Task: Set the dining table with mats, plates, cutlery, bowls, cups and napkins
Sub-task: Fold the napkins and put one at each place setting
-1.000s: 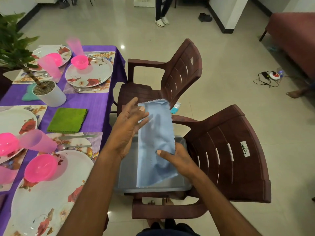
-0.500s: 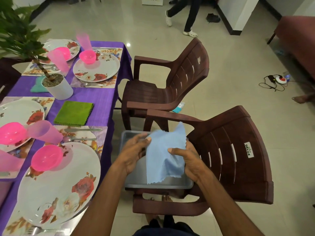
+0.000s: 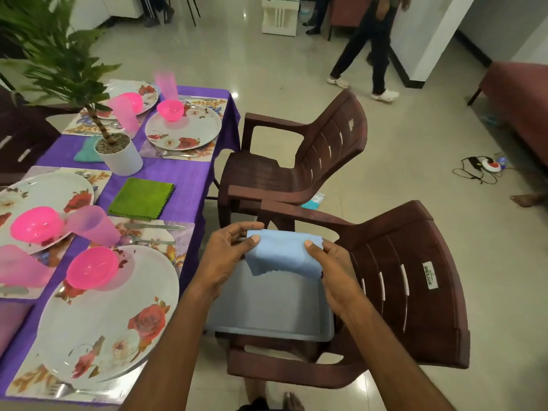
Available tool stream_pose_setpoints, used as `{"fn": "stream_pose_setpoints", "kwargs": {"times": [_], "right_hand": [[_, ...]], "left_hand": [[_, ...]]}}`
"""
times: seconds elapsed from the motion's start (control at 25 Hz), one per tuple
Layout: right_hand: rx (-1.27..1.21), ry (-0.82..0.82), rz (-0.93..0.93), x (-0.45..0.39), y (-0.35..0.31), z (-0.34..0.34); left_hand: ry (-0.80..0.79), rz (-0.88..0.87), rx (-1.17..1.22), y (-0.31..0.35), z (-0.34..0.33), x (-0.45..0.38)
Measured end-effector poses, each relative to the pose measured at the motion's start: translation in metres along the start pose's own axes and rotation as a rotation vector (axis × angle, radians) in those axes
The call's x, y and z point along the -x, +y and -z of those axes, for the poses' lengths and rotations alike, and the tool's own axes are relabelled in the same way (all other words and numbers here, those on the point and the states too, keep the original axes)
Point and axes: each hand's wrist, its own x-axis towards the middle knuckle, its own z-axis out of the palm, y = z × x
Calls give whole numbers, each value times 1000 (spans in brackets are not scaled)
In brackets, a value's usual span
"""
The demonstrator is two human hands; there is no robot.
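A light blue napkin [image 3: 281,258], folded over, hangs between my hands above a grey tray [image 3: 267,315] on the near brown chair. My left hand [image 3: 228,259] pinches its left edge and my right hand [image 3: 332,268] pinches its right edge. On the purple-clothed table [image 3: 181,179] at the left lie floral mats, flowered plates [image 3: 118,318], pink bowls [image 3: 93,266], pink cups [image 3: 92,225] and cutlery [image 3: 154,226]. A folded green napkin [image 3: 141,198] lies beside the near setting, and a teal napkin [image 3: 86,152] lies behind the plant pot.
A potted plant in a white pot [image 3: 118,155] stands mid-table. Two brown plastic chairs [image 3: 299,164] stand right of the table. A person [image 3: 364,48] walks across the tiled floor beyond. A cable with a plug [image 3: 480,167] lies on the floor at right, near a red sofa [image 3: 522,105].
The blue napkin hung long and open a second ago; my hands have since folded it shorter and now hold it by both sides. The person in the background has walked to the right.
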Motion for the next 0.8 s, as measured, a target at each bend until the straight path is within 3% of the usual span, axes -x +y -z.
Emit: {"fn": "stream_pose_setpoints", "kwargs": {"times": [0.24, 0.36, 0.52, 0.68, 0.8], "right_hand": [[144, -42, 113, 5, -17, 13], [157, -123, 272, 16, -19, 25], [411, -184, 505, 24, -13, 31], [501, -282, 657, 42, -14, 18], [516, -448, 665, 58, -14, -10]], "left_hand": [[86, -73, -72, 21, 2, 32], [176, -74, -246, 25, -2, 57], [298, -144, -438, 34, -6, 92], [516, -191, -400, 24, 5, 136], [562, -171, -366, 16, 21, 174]]}}
